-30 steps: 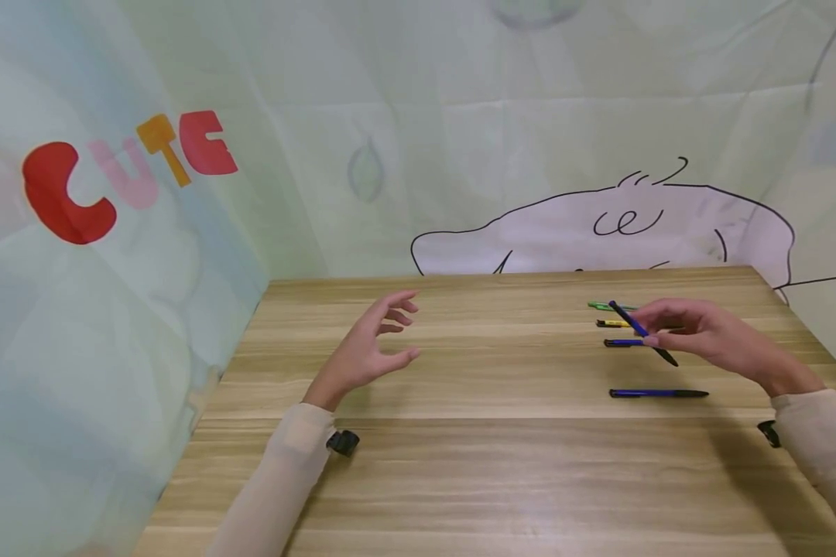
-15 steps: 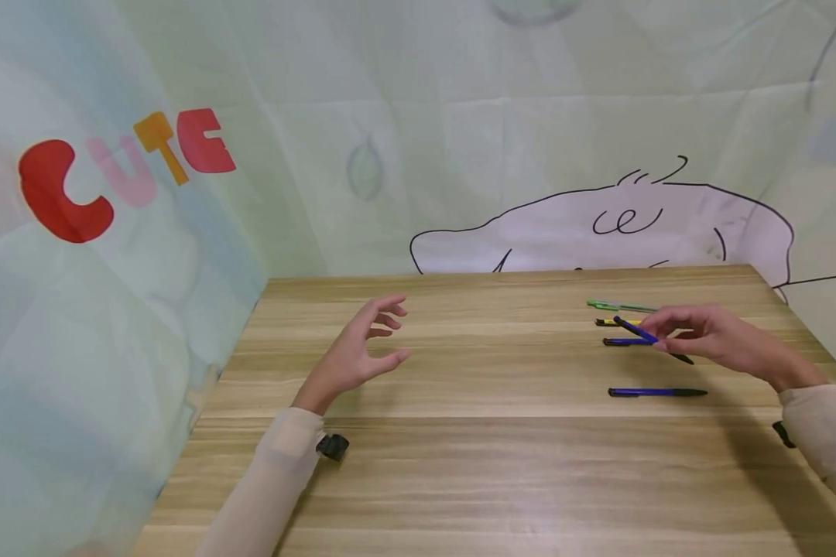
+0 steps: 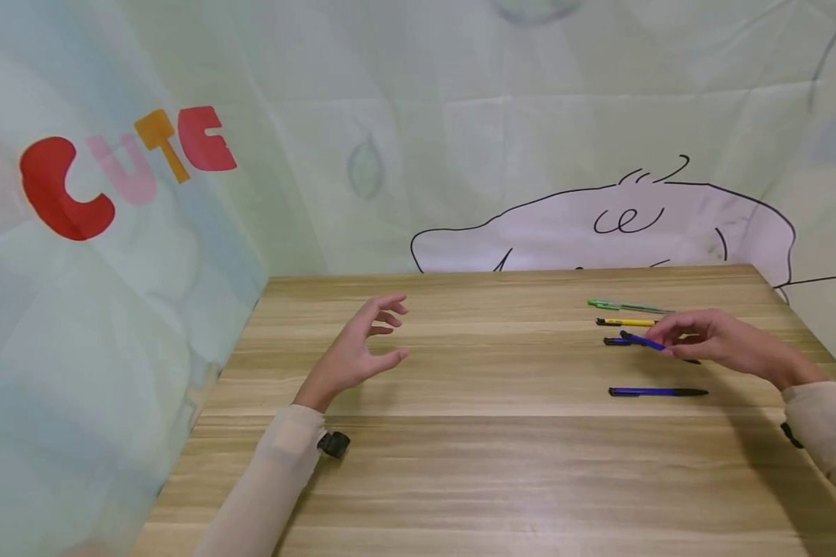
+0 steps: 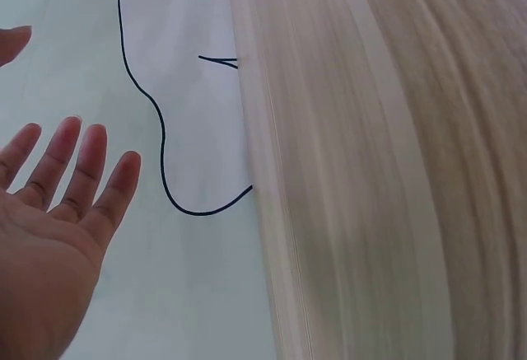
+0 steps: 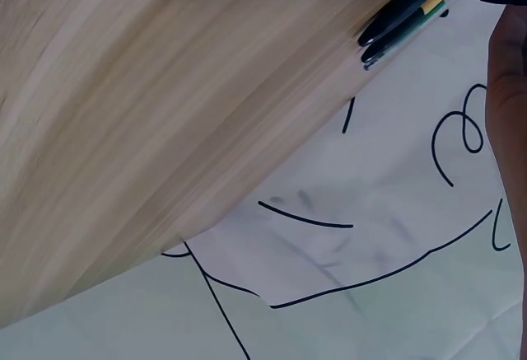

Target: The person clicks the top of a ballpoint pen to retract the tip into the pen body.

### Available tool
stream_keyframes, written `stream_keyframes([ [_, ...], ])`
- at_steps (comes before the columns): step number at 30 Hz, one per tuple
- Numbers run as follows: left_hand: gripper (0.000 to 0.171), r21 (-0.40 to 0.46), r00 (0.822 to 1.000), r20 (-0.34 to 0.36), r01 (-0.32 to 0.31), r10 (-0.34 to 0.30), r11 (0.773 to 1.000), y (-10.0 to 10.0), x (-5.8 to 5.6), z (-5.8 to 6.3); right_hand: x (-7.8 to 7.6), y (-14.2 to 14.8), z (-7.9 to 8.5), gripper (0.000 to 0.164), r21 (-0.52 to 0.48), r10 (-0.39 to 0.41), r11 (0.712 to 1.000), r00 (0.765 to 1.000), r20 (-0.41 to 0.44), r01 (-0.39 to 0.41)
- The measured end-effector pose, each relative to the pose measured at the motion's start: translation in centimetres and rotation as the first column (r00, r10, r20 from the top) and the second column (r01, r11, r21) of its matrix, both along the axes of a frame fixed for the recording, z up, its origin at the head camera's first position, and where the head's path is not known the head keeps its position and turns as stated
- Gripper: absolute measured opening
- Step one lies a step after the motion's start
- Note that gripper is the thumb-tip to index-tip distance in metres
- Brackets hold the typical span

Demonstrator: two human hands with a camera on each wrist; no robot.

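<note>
Between thumb and fingers, my right hand (image 3: 717, 344) pinches a blue pen (image 3: 642, 340) with a black tip end. The pen is held above the table, slanting slightly down to the right, and overlaps another blue pen (image 3: 615, 341) lying beneath it in view. Just behind lie a yellow pen (image 3: 627, 322) and a green pen (image 3: 620, 305), roughly parallel. Nearer the front lies one more blue pen (image 3: 658, 392). My left hand (image 3: 355, 348) hovers over the left of the table with relaxed, parted fingers and holds nothing; its palm (image 4: 49, 269) shows in the left wrist view.
The wooden table (image 3: 460, 480) meets a pale printed cloth (image 3: 446, 155) along its back edge. Another cloth side stands at the left with the letters CUTE (image 3: 70, 193). Black straps (image 3: 334, 444) sit at the wrists.
My right hand has moved slightly right and lower with the blue pen, which has turned from steep to nearly level. My left hand has shifted a little left.
</note>
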State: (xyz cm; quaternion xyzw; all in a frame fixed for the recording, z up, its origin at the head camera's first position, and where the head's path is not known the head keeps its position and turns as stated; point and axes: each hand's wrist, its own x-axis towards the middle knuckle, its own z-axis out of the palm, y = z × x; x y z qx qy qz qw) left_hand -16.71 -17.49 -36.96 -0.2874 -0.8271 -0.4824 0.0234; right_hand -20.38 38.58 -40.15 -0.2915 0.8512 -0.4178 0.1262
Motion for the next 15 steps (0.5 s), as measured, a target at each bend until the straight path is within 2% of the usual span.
stream_keyframes([
  [8,0.075,-0.001,1.0,0.007,-0.005,0.005,1.0,0.1,-0.2,-0.2,-0.7,0.8,-1.2,0.027,0.036,0.068,0.997,0.993,0.098,-0.072],
  [15,0.076,-0.003,1.0,0.003,-0.003,0.003,1.0,0.2,0.0,0.0,-0.9,0.7,-2.3,0.025,0.06,0.108,0.992,0.992,0.061,-0.111],
])
